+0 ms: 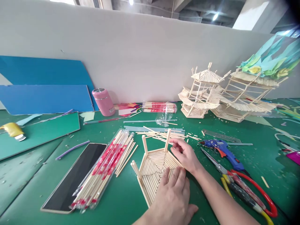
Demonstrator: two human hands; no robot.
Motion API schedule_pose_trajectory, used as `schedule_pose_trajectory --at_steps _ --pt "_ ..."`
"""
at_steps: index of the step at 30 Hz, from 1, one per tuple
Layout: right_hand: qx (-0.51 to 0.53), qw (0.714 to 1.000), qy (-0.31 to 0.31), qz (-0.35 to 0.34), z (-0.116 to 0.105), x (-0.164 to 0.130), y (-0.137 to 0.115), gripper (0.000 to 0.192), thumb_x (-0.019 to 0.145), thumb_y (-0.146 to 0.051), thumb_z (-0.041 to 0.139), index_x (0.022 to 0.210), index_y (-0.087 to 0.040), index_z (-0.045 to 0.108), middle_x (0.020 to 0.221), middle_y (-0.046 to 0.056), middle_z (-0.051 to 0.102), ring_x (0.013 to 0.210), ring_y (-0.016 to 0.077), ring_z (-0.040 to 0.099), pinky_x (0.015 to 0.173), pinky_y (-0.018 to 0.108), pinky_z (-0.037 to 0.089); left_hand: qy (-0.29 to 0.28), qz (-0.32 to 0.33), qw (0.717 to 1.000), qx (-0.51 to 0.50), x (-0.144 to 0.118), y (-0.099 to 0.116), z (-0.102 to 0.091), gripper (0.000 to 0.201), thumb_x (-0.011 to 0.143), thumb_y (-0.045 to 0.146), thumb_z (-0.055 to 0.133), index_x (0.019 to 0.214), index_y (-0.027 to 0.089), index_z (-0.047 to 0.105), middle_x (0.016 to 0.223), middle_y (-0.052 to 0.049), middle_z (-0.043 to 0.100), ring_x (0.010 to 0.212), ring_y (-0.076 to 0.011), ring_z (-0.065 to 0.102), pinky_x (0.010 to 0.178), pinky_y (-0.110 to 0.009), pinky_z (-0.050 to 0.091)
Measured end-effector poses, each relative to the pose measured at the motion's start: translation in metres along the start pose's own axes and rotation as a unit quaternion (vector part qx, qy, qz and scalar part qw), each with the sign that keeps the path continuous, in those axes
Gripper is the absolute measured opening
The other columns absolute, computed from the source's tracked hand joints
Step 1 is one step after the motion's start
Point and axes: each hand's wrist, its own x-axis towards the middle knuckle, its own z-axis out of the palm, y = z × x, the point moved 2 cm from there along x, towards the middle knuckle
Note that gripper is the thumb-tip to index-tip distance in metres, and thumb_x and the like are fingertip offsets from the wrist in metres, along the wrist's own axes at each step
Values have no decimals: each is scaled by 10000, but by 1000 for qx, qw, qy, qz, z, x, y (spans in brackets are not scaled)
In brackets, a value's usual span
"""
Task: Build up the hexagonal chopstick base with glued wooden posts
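A hexagonal panel of thin wooden sticks lies on the green table in front of me, its sticks set in rings around the centre. Several short paired-stick posts stand up from its corners. My left hand lies palm down across its near right part, fingers stretched out. At the far right corner, my right hand has its thumb and forefinger curled close beside an upright post. What those fingertips pinch, if anything, is hidden. The near right edge is covered by my left hand.
Left are bagged sticks and a black phone-like slab. Right lie a blue glue gun, scissors and yellow-handled pliers. Loose sticks, a pink flask and stick pavilions stand or lie behind.
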Motion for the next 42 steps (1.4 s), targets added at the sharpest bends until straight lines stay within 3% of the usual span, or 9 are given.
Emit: schedule_pose_trajectory --at_steps 9,15,21,27,42 --pt "-49 998 -20 -14 13 5 -4 122 763 -278 549 793 -177 610 656 -12 462 547 104 417 486 220 363 3 7 1000 6 3 -4 12 534 786 482 457 1129 77 522 1205 -149 526 1136 -301 450 905 -469 395" --pt "-60 997 -36 -14 13 2 -2 120 783 -265 541 809 -182 624 687 -1 505 542 104 423 498 226 367 66 24 997 39 4 -6 21 510 783 528 433 1032 108 582 1132 -110 593 1043 -266 533 837 -410 445" --pt "-66 997 -44 -12 13 1 2 127 789 -266 539 810 -184 633 697 4 526 539 104 435 489 227 371 142 7 988 69 4 -3 29 326 814 395 450 939 147 622 1088 -80 621 976 -229 571 801 -369 461" --pt "-75 996 -40 -10 13 0 2 131 784 -266 544 822 -192 645 679 -2 519 528 102 427 480 227 370 159 7 985 74 2 -3 22 478 776 515 442 950 103 611 1045 -118 630 954 -245 580 781 -377 464" --pt "-51 998 -30 -11 15 1 1 111 771 -248 554 775 -180 642 659 0 506 526 102 424 470 222 373 44 15 999 16 3 -4 16 500 725 481 550 1032 87 576 1104 -144 599 1041 -295 531 849 -430 437"
